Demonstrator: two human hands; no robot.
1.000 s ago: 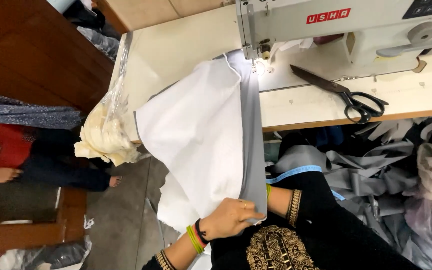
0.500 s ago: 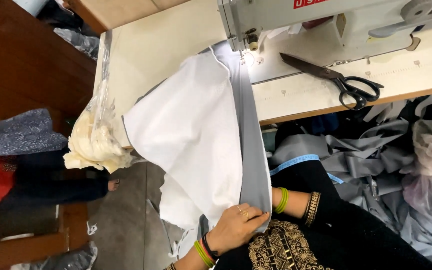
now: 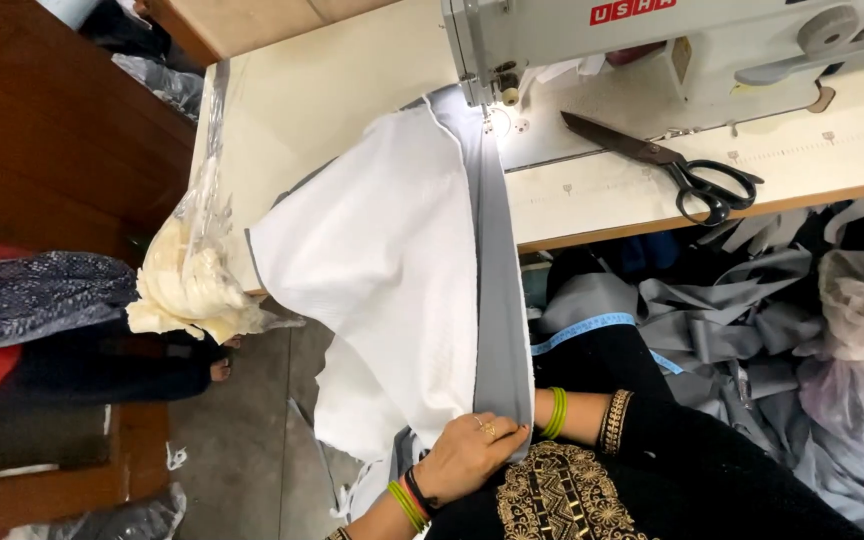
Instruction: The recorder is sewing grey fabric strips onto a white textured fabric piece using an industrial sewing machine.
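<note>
White fabric [image 3: 382, 270] with a faint textured weave fills the centre, edged at 3 o'clock by a plain grey strip [image 3: 500, 300]. At 12 o'clock stands a pale grey-white sewing machine [image 3: 652, 40] on a cream table [image 3: 332, 90]. Black-handled scissors [image 3: 672, 165] lie at 2 o'clock. The left hand [image 3: 467, 455] at 6 o'clock wears green, orange and black bangles and a gold ring; the right wrist shows green and gold bangles. The black dress [image 3: 652, 470] carries gold embroidery. A blue tape measure [image 3: 592, 328] and grey scraps [image 3: 732, 310] sit at 4 o'clock.
</note>
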